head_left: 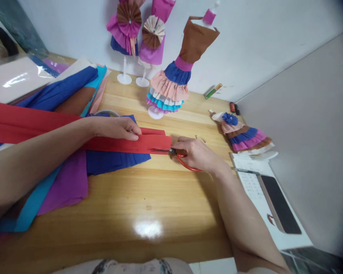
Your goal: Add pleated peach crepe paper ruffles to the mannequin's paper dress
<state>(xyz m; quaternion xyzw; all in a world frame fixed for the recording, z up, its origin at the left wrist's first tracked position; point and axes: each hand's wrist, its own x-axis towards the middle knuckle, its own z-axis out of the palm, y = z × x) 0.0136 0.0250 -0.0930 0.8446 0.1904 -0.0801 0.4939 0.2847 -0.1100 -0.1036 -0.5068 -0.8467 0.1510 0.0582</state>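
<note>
A long folded strip of red paper (122, 144) stretches from the left edge to the middle of the table. My left hand (117, 128) grips it near its right end, thumb on top and fingers closed. My right hand (193, 152) is closed round the handles of red-handled scissors (185, 163). Their dark blades lie at the strip's right end, along its near edge, partly hidden by the paper. Blue paper (117, 161) lies beneath the red strip, and purple paper (65, 182) is to its left.
Miniature dresses on stands, one with a ruffled skirt (171, 83), are by the wall. Another small dress (246, 135) lies at the right, beyond a notebook (251, 186) and a phone (280, 203). Coloured sheets (65, 85) and a tape roll (105, 113) are at the left.
</note>
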